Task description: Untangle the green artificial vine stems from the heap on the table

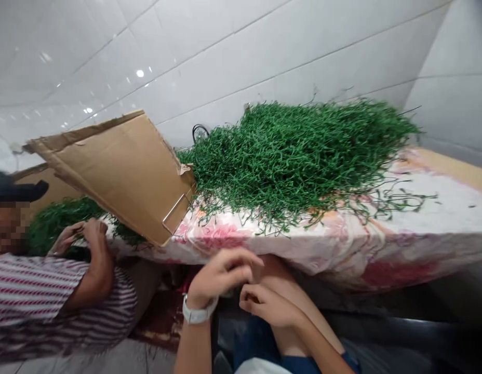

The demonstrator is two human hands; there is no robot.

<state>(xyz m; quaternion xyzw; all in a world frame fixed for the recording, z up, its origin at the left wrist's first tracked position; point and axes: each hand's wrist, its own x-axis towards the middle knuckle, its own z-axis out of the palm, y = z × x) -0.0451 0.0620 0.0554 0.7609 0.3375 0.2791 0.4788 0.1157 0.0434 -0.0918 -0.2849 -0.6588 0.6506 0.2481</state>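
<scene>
Two hands pause before green stems [299, 156] heaped on a floral tablecloth [447, 215].
The half-open left hand [222, 276] and loosely curled right hand [272, 305] hold nothing visible; a cardboard panel [126, 171] tilts nearby.

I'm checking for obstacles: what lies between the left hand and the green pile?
Between the left hand and the green pile lies the front strip of the flowered cloth, in the head view.
</scene>
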